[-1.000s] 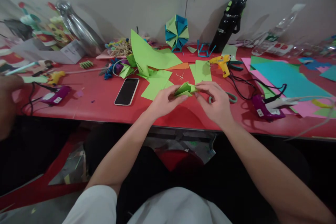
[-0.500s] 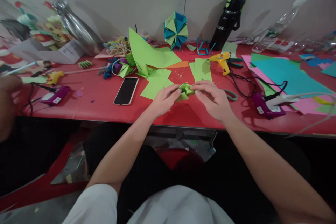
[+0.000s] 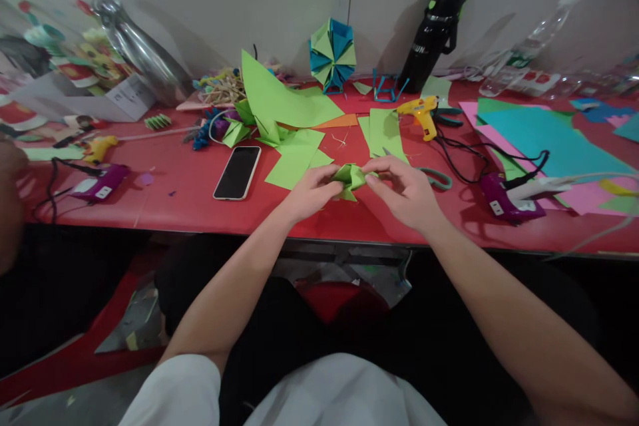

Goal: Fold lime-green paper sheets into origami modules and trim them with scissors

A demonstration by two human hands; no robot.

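Note:
A small folded green paper piece point(image 3: 352, 176) is held between both hands above the red table's front part. My left hand point(image 3: 314, 192) pinches its left side between thumb and fingers. On its right side, the thumb and index finger of my right hand point(image 3: 403, 190) grip the paper. Green sheets point(image 3: 294, 156) lie behind my left hand, and green strips point(image 3: 387, 133) lie behind my right. Scissors with a grey-green handle point(image 3: 438, 179) rest beside my right hand, partly hidden by it. A phone point(image 3: 237, 173) lies to the left.
Glue guns, one yellow point(image 3: 422, 114) at right, lie on the red table point(image 3: 164, 203) near purple power sockets point(image 3: 512, 200) with cables. A black bottle point(image 3: 434, 36) and a blue-green paper ornament point(image 3: 332, 55) stand behind. Another person's arm point(image 3: 8, 200) is at far left.
The folded green paper has turned slightly between my hands, and my fingers have shifted a little on it. The other person's hand has moved left. The view has shifted slightly.

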